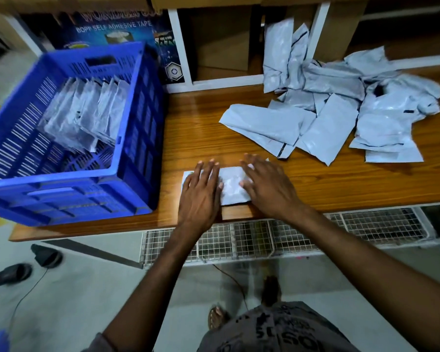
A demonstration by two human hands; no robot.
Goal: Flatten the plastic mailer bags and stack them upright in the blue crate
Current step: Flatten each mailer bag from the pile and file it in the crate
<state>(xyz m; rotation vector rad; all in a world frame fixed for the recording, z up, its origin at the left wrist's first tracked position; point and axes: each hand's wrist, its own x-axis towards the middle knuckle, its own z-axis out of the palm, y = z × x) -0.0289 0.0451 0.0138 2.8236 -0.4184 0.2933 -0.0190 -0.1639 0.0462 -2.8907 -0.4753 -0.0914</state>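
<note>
Crosswise, mailer [233, 185] flat (long axis left-right)

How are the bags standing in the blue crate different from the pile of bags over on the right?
The row of pale grey plastic mailer bags in the blue slatted plastic crate stands roughly upright, side by side; the heap of grey bags on the brown wooden table lies overlapping at all angles. The row looks flattened; the heap is creased. Both seem the same plastic.
</note>
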